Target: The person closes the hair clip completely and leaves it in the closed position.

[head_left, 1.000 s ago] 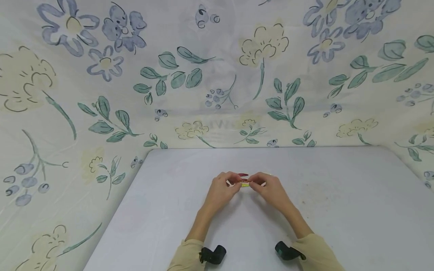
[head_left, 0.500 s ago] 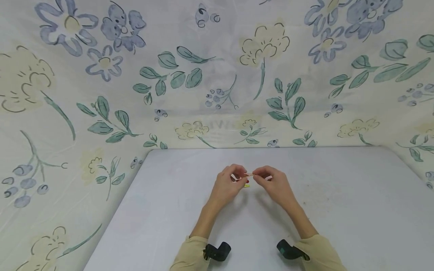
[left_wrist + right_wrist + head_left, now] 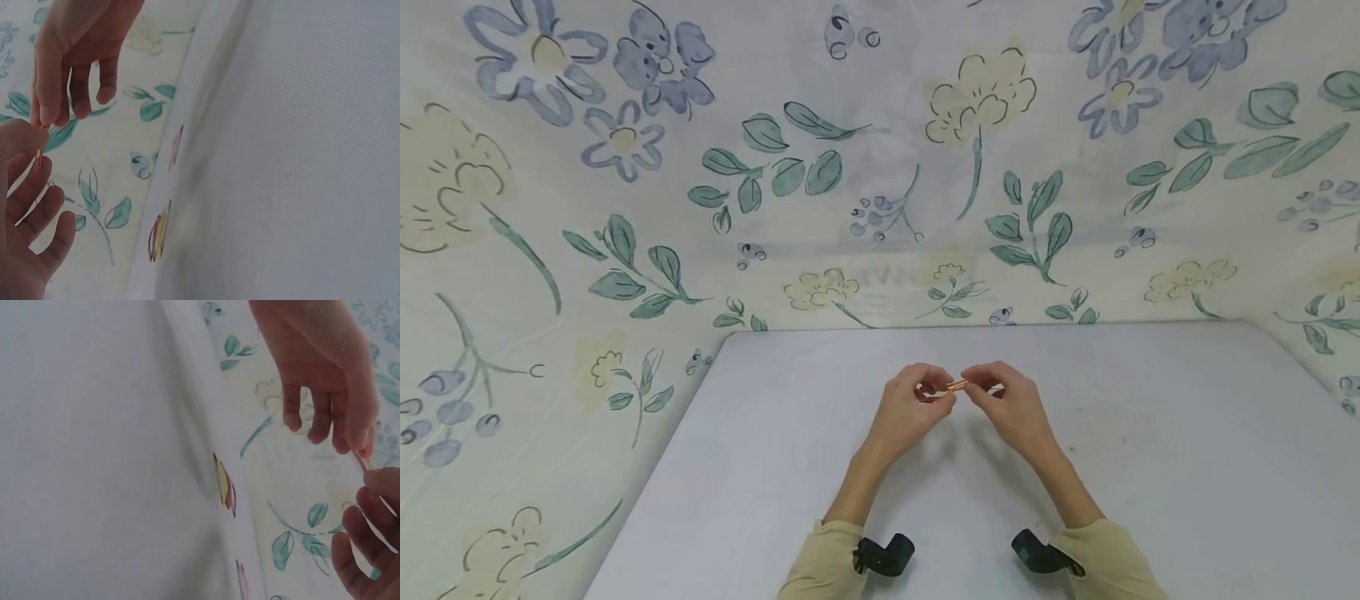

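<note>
Between both hands is a thin orange snap hair clip [image 3: 957,386], its narrow prongs showing in the right wrist view. My left hand [image 3: 910,410] pinches one end between thumb and index finger. The other end is pinched by my right hand [image 3: 1011,408], whose other fingers [image 3: 80,94] hang loosely. The hands are raised over the table's far part, and the fingertips cover much of the clip. Below them lie a yellow clip [image 3: 222,481] and reddish clips [image 3: 153,237] close together. A pink clip [image 3: 176,149] lies apart from these, to the right.
A white table [image 3: 760,467] spreads around the hands. Behind it and to the sides hangs a floral cloth [image 3: 880,167], meeting the table's far edge. Dark wrist cameras [image 3: 886,556] sit at both sleeves.
Both hands have risen from the clips on the table, lifting the orange clip between them. They have then shifted slightly right, and more of the orange clip shows between the fingertips.
</note>
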Motion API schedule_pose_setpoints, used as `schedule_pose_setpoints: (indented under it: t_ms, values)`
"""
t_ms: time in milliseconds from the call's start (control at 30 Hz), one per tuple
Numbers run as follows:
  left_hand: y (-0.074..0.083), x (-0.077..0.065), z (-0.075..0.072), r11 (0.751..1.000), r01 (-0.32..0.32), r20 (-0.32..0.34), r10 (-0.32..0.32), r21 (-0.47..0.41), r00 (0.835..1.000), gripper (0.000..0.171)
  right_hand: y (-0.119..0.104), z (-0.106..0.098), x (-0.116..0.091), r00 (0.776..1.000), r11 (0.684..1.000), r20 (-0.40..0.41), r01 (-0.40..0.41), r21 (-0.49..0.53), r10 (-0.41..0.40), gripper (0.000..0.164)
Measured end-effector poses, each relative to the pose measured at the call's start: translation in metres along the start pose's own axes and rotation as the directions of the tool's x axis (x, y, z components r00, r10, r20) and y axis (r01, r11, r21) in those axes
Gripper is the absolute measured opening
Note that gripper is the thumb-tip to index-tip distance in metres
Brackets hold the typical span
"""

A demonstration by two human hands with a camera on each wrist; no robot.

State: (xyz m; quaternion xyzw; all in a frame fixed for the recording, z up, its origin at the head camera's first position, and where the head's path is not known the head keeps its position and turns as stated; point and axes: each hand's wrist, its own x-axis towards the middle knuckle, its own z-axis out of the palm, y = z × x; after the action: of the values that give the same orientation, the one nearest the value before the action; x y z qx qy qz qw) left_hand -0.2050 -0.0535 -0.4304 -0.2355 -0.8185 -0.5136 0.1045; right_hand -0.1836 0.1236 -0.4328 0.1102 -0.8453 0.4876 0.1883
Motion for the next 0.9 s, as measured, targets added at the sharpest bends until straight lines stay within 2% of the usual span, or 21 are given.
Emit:
schedule_pose_setpoints:
  t_ms: [233, 400, 633, 900]
  values:
    - [0.0, 0.001, 0.003, 1.0, -0.014, -0.016, 0.014, -0.027, 1.0, 0.011, 0.003, 0.002, -0.002, 0.999, 0.999, -0.038, 0.035, -0.02, -0.036, 0.012]
    - [0.001, 0.001, 0.008, 0.998, -0.046, -0.097, 0.042, -0.04, 0.994, 0.01, 0.002, 0.003, -0.003, 0.996, 0.998, -0.064, 0.064, -0.022, -0.065, 0.011]
    - [0.001, -0.004, 0.017, 0.995, -0.093, -0.212, 0.087, -0.021, 0.973, 0.016, 0.0, 0.006, -0.006, 0.991, 0.997, -0.108, 0.081, -0.003, -0.081, 0.012]
    - [0.001, -0.006, 0.025, 0.993, -0.104, -0.266, 0.084, -0.06, 0.96, 0.018, -0.001, 0.007, -0.007, 0.989, 0.997, -0.131, 0.068, -0.033, -0.072, 0.013]
